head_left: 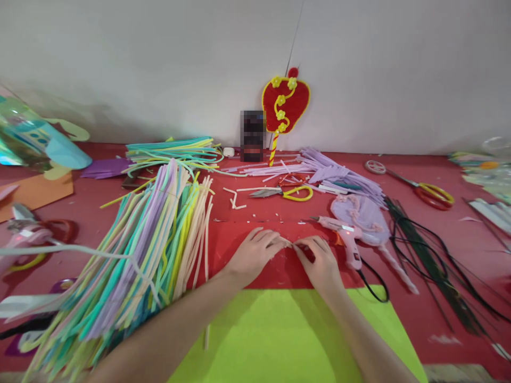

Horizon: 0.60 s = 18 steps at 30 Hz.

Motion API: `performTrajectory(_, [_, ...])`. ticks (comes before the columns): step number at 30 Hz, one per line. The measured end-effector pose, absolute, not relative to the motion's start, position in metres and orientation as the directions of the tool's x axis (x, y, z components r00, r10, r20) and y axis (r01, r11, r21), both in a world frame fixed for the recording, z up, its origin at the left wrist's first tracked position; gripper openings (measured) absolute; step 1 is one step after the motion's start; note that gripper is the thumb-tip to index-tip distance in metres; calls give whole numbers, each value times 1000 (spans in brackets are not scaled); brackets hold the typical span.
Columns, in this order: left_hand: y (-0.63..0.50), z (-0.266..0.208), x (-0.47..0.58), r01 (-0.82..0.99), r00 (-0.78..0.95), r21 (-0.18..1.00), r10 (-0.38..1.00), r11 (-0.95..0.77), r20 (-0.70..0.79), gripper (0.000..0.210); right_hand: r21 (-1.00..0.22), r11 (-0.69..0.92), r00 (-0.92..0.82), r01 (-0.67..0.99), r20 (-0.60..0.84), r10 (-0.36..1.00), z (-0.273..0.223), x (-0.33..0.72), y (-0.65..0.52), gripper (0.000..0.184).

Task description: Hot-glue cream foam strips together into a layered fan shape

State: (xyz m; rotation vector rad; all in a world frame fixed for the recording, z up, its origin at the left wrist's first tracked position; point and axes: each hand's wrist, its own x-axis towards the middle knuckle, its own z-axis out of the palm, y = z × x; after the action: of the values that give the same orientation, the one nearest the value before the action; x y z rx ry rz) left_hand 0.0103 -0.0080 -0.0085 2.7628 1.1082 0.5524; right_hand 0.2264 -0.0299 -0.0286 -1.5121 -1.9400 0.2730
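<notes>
Both hands meet above the red table in the middle of the view. My left hand (255,252) is closed, its thumb and fingertips pinching a short pale pipe cleaner (287,243). The other end of that piece is pinched by my right hand (319,260), whose thumb and forefinger form a loop. Fingers hide much of the piece. Just beyond lie yellow-handled scissors (297,193) and several bent pale offcuts (235,203). To the right of my right hand rests a pink glue gun (350,242) against a lilac fan-shaped craft (361,215).
A large bundle of coloured pipe cleaners (131,255) fills the left side. Lilac pipe cleaners (339,173) lie at the back. A red fan-shaped craft (286,103) leans on the wall. Dark stems and a cable (429,255) lie right. Green paper (287,335) is under my forearms.
</notes>
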Motion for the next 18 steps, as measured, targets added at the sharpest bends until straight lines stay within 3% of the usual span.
performTrajectory(18, [-8,-6,10,634,678,263,687,-727,262,34,-555,293,-108,779,341,934,-28,226,-30,4])
